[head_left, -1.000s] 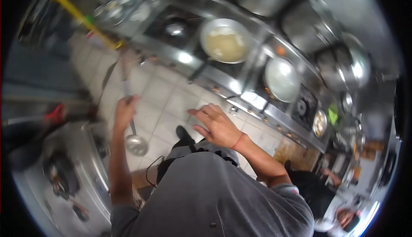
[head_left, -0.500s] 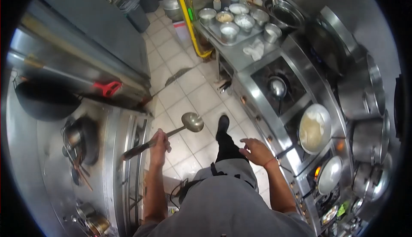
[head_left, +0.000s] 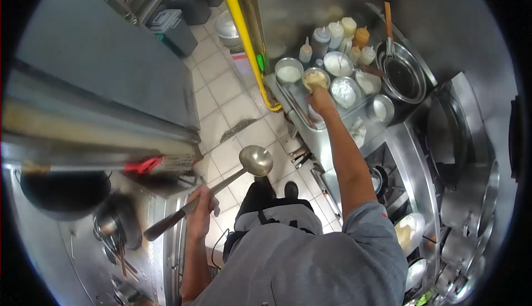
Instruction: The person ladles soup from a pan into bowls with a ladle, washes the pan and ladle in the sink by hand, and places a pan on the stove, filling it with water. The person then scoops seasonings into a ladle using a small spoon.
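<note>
My left hand point(head_left: 203, 206) is closed around the handle of a metal ladle point(head_left: 256, 161), whose bowl points away from me over the tiled floor. My right arm stretches forward to the counter. There my right hand point(head_left: 320, 101) reaches into a small metal bowl of pale yellow chopped food point(head_left: 316, 79). Its fingers are drawn together, and their tips are hidden, so what they hold cannot be made out. Around it stand a bowl of white powder point(head_left: 344, 92), another white-filled bowl point(head_left: 338, 62) and a bowl with pale contents point(head_left: 288, 73).
Squeeze bottles point(head_left: 335, 34) stand behind the bowls. A strainer over a round pot point(head_left: 404, 79) is at right. On the stove sits a pan with pale liquid point(head_left: 409, 234). A yellow pipe point(head_left: 244, 34) rises by the counter; a black wok point(head_left: 65, 194) is at left.
My right hand has moved from beside my body forward to the bowl of yellow chopped food. My view has shifted toward the counter. The ladle stays in my left hand.
</note>
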{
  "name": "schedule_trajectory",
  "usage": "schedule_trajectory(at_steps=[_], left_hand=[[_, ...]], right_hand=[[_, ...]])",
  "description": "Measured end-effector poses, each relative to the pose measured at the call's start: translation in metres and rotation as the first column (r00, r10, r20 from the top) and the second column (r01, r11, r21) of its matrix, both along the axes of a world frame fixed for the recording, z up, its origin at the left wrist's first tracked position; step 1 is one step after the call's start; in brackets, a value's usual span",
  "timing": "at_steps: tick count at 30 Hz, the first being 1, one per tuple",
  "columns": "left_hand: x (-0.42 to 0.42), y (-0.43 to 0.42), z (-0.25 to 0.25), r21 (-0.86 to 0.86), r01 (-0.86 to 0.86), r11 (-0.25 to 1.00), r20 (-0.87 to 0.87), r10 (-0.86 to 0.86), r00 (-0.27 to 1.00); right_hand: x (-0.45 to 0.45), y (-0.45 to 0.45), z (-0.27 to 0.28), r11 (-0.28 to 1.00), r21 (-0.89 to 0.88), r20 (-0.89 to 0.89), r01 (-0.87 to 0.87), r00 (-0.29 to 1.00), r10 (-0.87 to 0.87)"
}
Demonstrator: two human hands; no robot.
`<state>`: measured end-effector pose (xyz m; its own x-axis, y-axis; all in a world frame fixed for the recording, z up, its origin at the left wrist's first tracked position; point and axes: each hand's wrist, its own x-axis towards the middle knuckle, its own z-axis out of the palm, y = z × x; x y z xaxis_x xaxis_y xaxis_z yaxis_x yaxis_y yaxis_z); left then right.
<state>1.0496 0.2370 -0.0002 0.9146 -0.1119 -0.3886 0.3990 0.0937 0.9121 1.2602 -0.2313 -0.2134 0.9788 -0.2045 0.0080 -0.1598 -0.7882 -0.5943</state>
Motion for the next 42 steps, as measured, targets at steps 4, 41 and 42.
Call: schedule_trajectory(at_steps=[4,41,42], left_hand=[[0.103,-0.006,-0.023,-0.030,0.076,0.997,-0.033,-0.077,0.996],[0.370,-0.072,-0.005,0.015,0.360,0.933,-0.105,-0.357,0.928],[0.371,-0.071,-0.006,0.025,0.377,0.926,-0.101,-0.373,0.923]], right_hand=[[0.010,-0.006,0.010,0.988,-0.154,0.145,-0.014,0.989,0.036],[0.093,0.052,0.040,0.765,0.440,0.117,0.471,0.814,-0.569],[0.098,0.047,0.018,0.750,0.461,0.057,0.475,0.827,-0.559]])
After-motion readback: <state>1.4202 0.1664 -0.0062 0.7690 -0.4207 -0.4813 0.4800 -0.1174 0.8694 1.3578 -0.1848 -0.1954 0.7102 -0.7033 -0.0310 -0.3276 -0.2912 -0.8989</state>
